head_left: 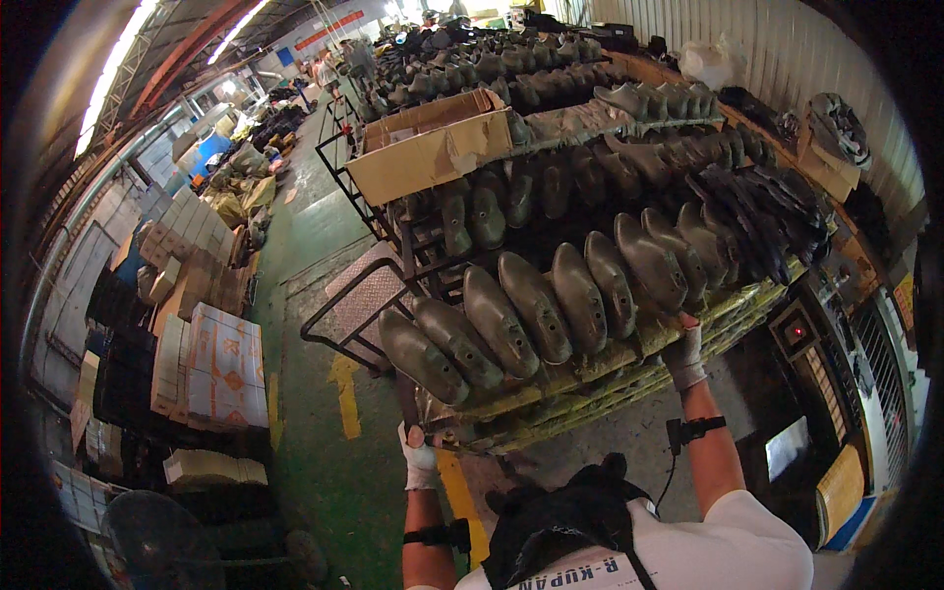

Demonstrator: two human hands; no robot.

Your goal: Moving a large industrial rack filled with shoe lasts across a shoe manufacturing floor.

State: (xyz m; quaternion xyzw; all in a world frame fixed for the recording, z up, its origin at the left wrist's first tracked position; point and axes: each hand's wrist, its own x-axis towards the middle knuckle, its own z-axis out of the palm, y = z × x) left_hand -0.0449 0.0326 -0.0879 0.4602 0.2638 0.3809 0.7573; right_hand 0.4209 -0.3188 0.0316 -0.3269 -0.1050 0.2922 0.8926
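Note:
A wheeled rack (629,350), its front edge wrapped in yellowish film, stands before me. Along its top lies a row of dark olive, foot-shaped forms (536,310) like shoe lasts, tilted with small holes at their near ends. My left hand (419,462), in a whitish glove with the fingertips bare, is closed around the rack's near left corner. Farther right, my right hand (686,356), gloved alike, is closed on the front edge below the forms. Its fingers are partly hidden by the edge. Black straps with small devices circle both wrists.
More racks of similar forms (551,182) stand behind, one bearing an open cardboard box (430,157). Black floppy pieces (762,211) lie at the rack's right end. A green walkway (310,295) runs along the left, beside stacked cartons (226,364). A machine (796,331) with a red light stands right.

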